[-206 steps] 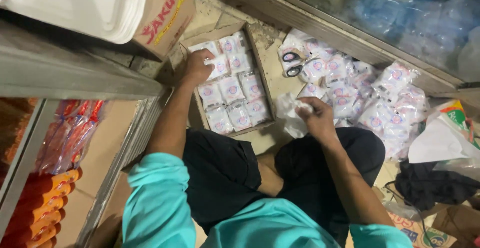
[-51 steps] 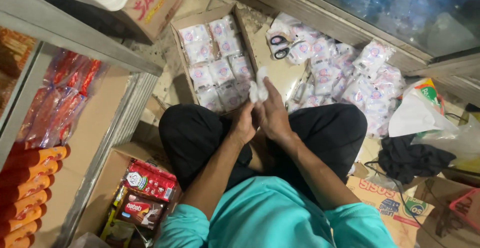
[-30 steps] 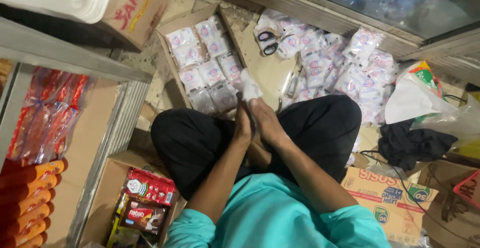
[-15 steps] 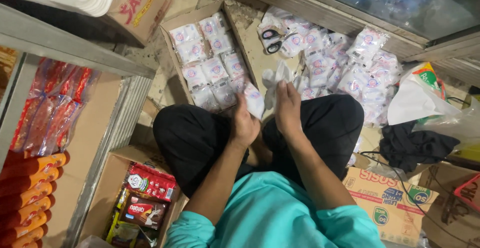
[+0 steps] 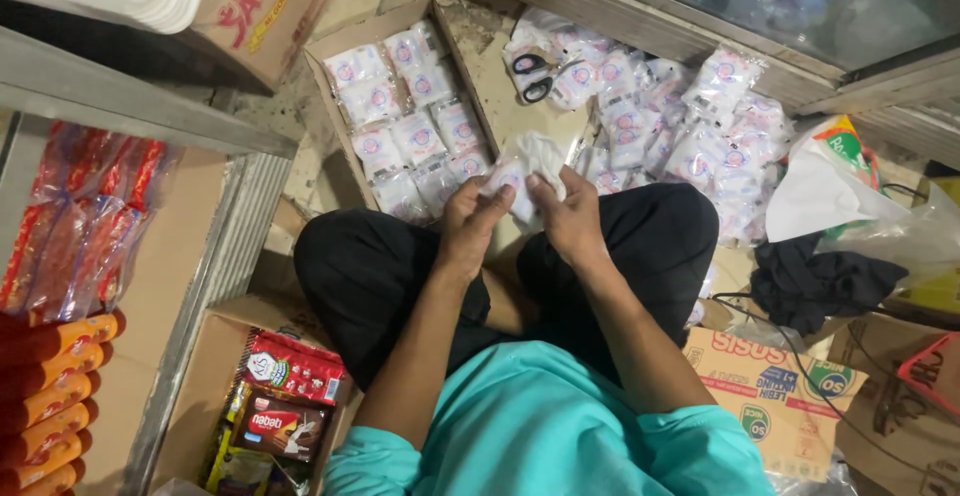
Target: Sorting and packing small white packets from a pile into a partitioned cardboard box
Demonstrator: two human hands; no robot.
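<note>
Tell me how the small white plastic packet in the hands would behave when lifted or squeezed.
The small white packet, pinched between the left hand and right hand, looks crumpled, so it is probably floppy and yields under the fingers. It seems light, since fingertips alone carry it. Its glossy film, like the packets in the cardboard tray, may be slippery.

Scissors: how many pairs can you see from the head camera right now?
1. The scissors lie on the loose white packets beyond the cardboard tray. More may be buried in that pile.
</note>
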